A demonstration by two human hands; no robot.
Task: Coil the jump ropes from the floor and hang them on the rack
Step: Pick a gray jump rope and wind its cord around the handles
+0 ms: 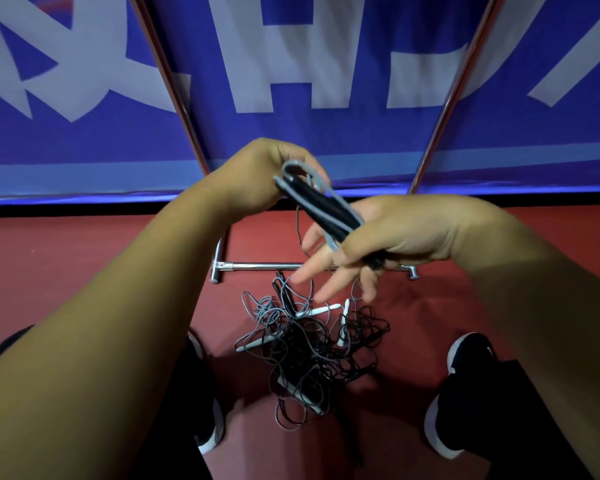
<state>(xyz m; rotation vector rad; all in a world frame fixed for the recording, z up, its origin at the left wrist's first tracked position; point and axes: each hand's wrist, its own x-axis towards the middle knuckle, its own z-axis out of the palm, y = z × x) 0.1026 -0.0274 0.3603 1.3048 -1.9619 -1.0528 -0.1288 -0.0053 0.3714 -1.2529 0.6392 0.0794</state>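
Left hand [267,174] is gripping the top end of the paired handles [323,206]. Right hand [378,237] is pinning the bottom end under its thumb, fingers splayed. Handle axis is running 11-to-5. Tangled rope pile [309,344] is lying at 6 on the floor, nearer the right hand.

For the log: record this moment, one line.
left hand grips handles | right hand holds handles | pile tangled on floor

**One head-worn view, directed forward and down**
The left hand [257,176] and right hand [402,233] are framed close below the lens, the red floor [84,271] and blue banner [326,133] beyond.
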